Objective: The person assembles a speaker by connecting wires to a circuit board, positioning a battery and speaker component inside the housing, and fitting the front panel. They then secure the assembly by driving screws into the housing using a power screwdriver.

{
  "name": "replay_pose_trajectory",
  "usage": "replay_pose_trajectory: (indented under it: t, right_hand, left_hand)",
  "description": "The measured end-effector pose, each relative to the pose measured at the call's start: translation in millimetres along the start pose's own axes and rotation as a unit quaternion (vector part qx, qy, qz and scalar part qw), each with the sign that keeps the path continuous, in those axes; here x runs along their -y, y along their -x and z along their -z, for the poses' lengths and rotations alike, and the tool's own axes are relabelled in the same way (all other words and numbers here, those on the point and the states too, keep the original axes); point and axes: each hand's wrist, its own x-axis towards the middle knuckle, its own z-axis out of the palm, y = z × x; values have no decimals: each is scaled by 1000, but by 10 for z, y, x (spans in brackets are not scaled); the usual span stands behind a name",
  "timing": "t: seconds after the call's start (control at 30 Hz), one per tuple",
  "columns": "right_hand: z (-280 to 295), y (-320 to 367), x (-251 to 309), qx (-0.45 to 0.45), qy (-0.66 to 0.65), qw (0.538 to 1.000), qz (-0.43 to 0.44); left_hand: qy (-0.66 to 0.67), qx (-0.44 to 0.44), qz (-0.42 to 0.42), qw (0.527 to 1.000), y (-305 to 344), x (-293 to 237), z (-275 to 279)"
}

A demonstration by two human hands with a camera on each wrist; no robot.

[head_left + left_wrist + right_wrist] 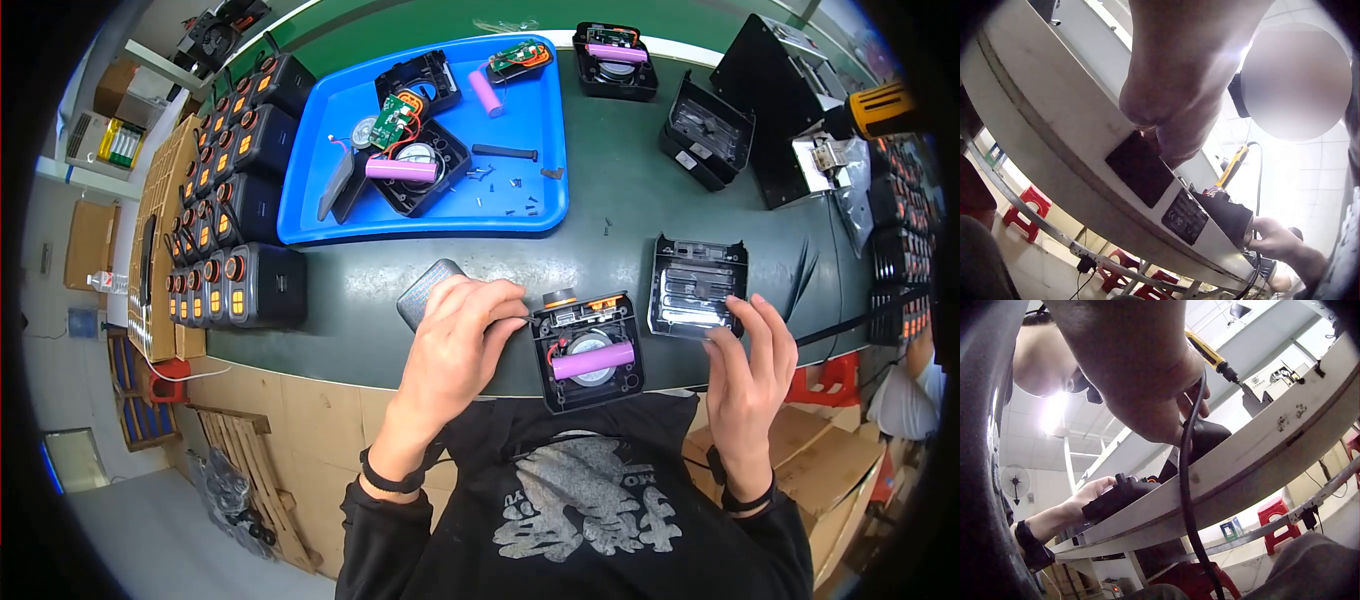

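Note:
In the head view, an open black device housing (pixel 592 395) lies at the table's near edge. Inside it are a purple battery cell (pixel 594 360), a round speaker and a circuit board. My left hand (pixel 450 345) is at its upper left corner, thumb and forefinger pinching a thin dark part there. A grey mesh-faced panel (pixel 420 290) lies partly hidden behind that hand. To the right, my right hand (pixel 752 365) holds the near right corner of an empty black shell (pixel 697 285) between thumb and fingers. In the right wrist view, the left hand (pixel 1088 499) meets the housing.
A blue tray (pixel 300 190) holds opened housings, boards, cells and screws. Finished black devices (pixel 270 285) stand in rows at left. At back right are another open housing (pixel 615 80), an empty shell (pixel 705 130), a black-sided machine (pixel 770 110) and a yellow electric screwdriver (pixel 885 108).

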Motion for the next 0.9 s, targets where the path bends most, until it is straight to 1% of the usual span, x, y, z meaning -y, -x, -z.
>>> replay_pose_trajectory:
  t: [0.47, 0.7, 0.8, 0.87, 0.9]
  right_hand:
    - [-9, -3, -2, 2, 4, 1000, -2]
    - [-19, 15, -9, -3, 4, 1000, -1]
    - [-23, 9, -11, -6, 1, 1000, 0]
    - [-9, 10, -9, -13, -8, 1000, -4]
    - [-6, 13, -9, -21, -17, 1000, -5]
  left_hand:
    - [-15, 20, 7, 1000, -52, -64, 13]
    - [-31, 16, -5, 999, -29, -63, 12]
    - [-68, 4, -9, 998, 1, -96, 56]
    - [-147, -41, -38, 988, 92, -119, 84]
    - [-146, -38, -39, 988, 148, -137, 99]
